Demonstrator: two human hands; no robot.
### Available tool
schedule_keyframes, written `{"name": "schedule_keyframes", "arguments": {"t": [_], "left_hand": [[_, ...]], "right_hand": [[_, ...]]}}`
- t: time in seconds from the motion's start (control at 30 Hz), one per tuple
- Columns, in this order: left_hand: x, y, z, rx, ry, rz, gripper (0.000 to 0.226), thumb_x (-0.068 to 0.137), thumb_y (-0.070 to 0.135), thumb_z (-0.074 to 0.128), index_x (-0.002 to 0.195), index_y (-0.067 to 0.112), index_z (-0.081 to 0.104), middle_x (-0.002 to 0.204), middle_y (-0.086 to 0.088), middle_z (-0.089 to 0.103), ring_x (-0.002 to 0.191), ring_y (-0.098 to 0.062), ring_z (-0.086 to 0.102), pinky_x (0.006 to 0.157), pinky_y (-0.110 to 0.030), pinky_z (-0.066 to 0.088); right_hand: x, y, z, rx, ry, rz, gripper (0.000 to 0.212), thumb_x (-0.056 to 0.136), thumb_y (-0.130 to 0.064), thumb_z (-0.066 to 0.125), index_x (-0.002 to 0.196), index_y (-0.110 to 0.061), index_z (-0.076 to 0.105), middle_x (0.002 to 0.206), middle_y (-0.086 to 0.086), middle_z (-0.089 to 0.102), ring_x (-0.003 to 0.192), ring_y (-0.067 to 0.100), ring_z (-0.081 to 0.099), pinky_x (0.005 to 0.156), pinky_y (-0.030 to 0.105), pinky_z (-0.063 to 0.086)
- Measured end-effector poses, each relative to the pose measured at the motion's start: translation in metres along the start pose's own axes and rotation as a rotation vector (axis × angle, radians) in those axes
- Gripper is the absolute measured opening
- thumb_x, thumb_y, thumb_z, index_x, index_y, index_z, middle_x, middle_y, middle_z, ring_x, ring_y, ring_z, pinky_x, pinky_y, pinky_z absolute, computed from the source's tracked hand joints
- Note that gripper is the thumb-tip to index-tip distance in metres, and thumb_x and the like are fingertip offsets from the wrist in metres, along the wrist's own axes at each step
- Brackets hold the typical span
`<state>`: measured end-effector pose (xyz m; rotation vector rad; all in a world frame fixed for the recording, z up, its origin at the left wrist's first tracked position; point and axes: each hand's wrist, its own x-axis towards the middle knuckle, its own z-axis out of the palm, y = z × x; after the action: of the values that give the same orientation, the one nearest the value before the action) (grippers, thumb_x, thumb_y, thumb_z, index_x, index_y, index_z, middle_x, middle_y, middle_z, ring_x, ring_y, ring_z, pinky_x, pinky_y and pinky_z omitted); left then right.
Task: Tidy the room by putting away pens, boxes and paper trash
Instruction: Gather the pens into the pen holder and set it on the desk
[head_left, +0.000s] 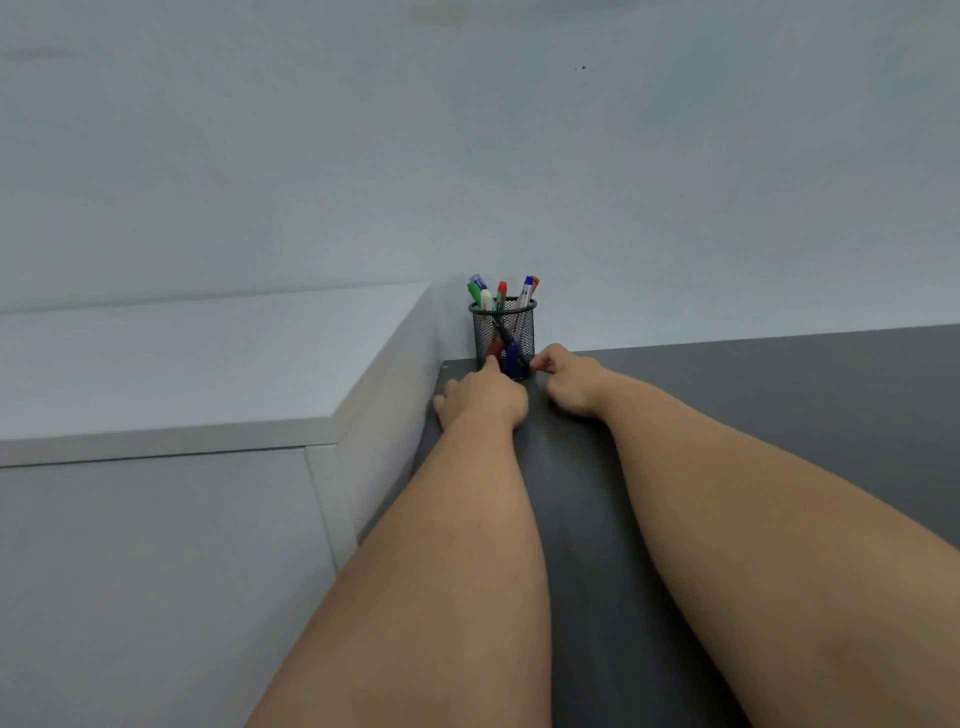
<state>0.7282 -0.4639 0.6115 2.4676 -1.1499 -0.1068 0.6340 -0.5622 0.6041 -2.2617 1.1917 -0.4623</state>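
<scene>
A black mesh pen holder (503, 332) stands in the far left corner of the dark grey table (779, 415), against the wall. Several coloured pens (501, 292) stick out of its top, and red and blue pen ends show low at its front. My left hand (480, 397) lies on the table with fingers spread, its index fingertip against the holder's lower left side. My right hand (569, 379) is curled, thumb and forefinger pinching the holder's lower right edge. Both forearms stretch across the table.
A white cabinet (208, 364) with a flat top rises higher than the table and butts against its left edge. A pale wall (519, 156) closes off the back. Bare dark table surface runs to the right of my arms.
</scene>
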Motion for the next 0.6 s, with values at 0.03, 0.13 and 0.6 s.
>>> {"name": "schedule_keyframes", "arguments": {"t": [0.03,0.13,0.6], "left_hand": [[0.001,0.001,0.002,0.037,-0.037,-0.005,0.061,0.095,0.032,0.036,0.154,0.033,0.022,0.155,-0.007,0.036,0.143,-0.032,0.029,0.111,-0.048,0.023],[0.002,0.004,0.004,0.154,-0.118,0.000,0.060,0.096,0.032,0.028,0.155,0.022,0.023,0.162,-0.004,0.022,0.148,-0.033,0.016,0.116,-0.056,0.012],[-0.156,-0.028,-0.027,0.255,-0.261,0.278,0.078,0.096,0.064,0.018,0.158,0.018,0.002,0.166,0.000,-0.006,0.152,-0.027,-0.002,0.121,-0.050,0.000]], "right_hand": [[0.000,0.003,-0.002,-0.063,-0.016,0.015,0.052,0.075,-0.040,0.036,0.126,-0.047,0.044,0.143,0.012,0.048,0.131,0.035,0.044,0.110,0.048,0.035],[-0.011,0.006,-0.007,-0.276,-0.059,0.033,0.054,0.092,-0.046,0.034,0.146,-0.038,0.033,0.157,0.009,0.031,0.141,0.036,0.032,0.116,0.049,0.025],[-0.202,0.024,-0.039,-0.472,-0.054,0.142,0.059,0.097,-0.059,0.017,0.153,-0.041,0.013,0.165,-0.004,0.005,0.151,0.026,0.007,0.118,0.055,0.005]]}}
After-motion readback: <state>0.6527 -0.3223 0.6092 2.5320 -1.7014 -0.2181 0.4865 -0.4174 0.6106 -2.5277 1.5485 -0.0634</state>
